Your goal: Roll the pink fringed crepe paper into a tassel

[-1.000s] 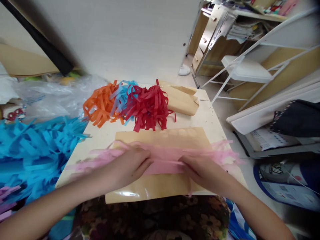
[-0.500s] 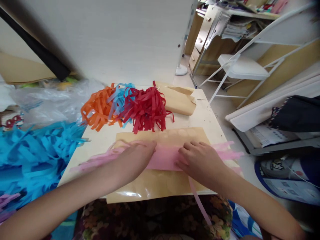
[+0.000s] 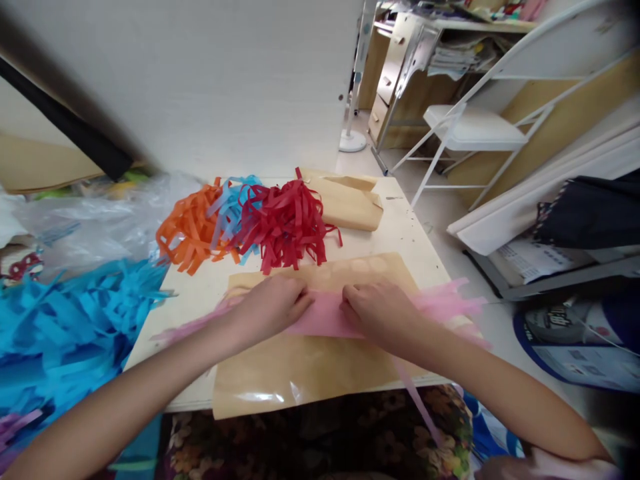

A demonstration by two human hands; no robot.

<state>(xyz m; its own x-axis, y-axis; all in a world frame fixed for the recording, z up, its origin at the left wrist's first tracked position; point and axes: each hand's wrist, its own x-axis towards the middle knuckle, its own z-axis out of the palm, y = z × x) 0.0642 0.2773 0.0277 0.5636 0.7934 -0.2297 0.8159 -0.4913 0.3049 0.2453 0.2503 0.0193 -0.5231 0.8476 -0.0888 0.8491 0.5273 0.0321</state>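
A pink sheet of tissue paper [image 3: 325, 313], cut into fringe at both ends, lies across a brown paper sheet [image 3: 300, 373] on the small white table. My left hand [image 3: 280, 301] is closed on the pink paper left of its middle, thumb and fingers together. On the right, my right hand [image 3: 375, 313] has its fingers curled in and pressed on the same paper. Pink strips spread past both hands, and one long strip hangs over the near table edge. Beyond the hands lie a red fringed bundle [image 3: 285, 223], a light blue one [image 3: 237, 210] and an orange one [image 3: 193, 230].
A folded brown paper packet [image 3: 350, 203] lies at the table's far side, by a white panel [image 3: 250, 87]. Blue fringed paper [image 3: 65, 320] is heaped at the left, near clear plastic [image 3: 110, 207]. A white folding chair [image 3: 475, 127] and a bucket [image 3: 575, 340] stand right.
My right hand's fingers have curled in more tightly, and it has shifted slightly left over the pink paper. My left hand stays on the paper. The view has turned slightly.
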